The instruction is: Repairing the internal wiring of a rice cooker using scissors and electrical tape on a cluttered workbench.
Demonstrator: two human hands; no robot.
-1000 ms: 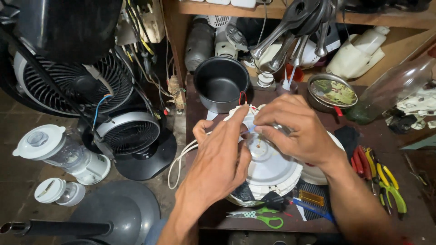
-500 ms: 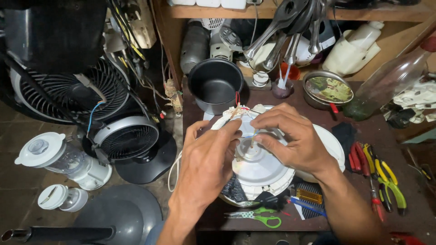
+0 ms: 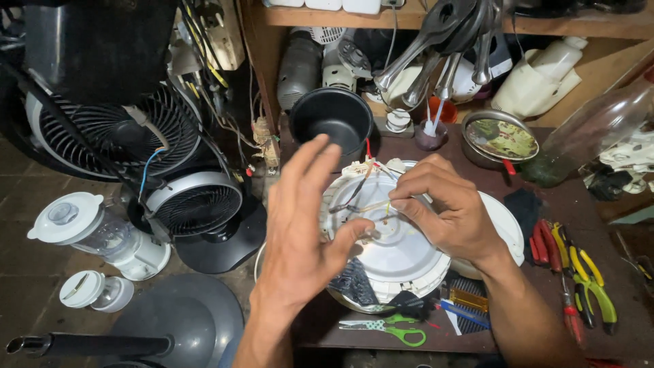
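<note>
The white cooker base [image 3: 392, 249] is lying upturned on the dark workbench [image 3: 613, 341], its underside open and its wires [image 3: 364, 191] exposed, so opening appears done and the wiring work unfinished. The right hand [image 3: 449, 211] is pinching 1 thin wire above the base. The left hand [image 3: 300, 232] is hovering spread wide, holding nothing. A pale plastic jug [image 3: 538, 75] is sitting on the shelf behind; no label is legible.

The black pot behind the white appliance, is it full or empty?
Empty: the black pot stands upright, and its dark inside shows bare down to the bottom.
</note>
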